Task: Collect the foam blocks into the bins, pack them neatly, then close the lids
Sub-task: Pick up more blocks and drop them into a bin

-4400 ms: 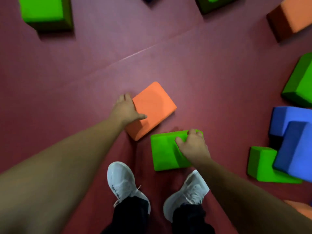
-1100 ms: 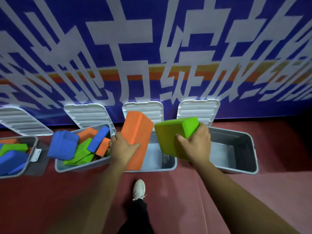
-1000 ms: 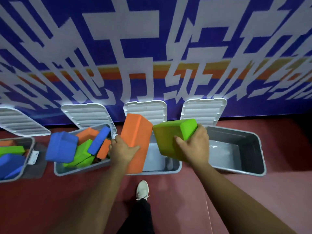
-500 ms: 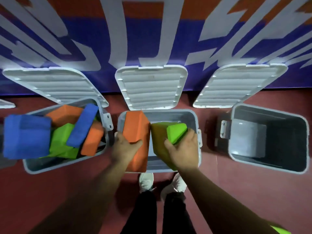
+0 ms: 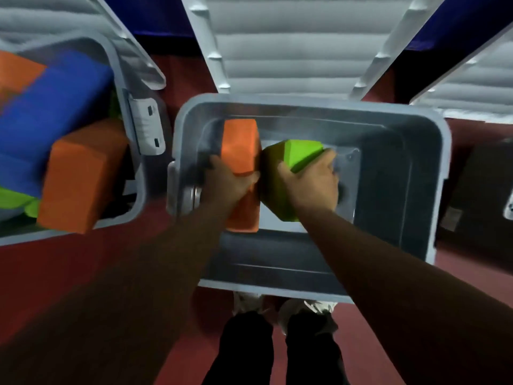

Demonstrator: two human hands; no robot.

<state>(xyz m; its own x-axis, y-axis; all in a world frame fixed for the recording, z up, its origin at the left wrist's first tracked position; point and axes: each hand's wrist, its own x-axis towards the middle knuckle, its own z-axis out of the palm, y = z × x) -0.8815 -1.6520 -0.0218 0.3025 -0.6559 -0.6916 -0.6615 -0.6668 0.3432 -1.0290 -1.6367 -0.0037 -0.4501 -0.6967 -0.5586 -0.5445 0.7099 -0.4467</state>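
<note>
Red floor (image 5: 472, 279), open bin (image 5: 305, 107): our left hand (image 5: 224, 182) grips orange block (image 5: 240, 145), right hand (image 5: 311, 184) grips green block (image 5: 299, 151), touching, both on end.

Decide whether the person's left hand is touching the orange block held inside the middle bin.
Touching. The head view shows the left hand gripping the orange block, with the thumb curled across its face.

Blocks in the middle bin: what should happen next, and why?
Probably lower both to the bin floor and let go. The left grip holds the orange block and the right grip the green block, side by side, inside the walls, with bare floor showing beside them.
</note>
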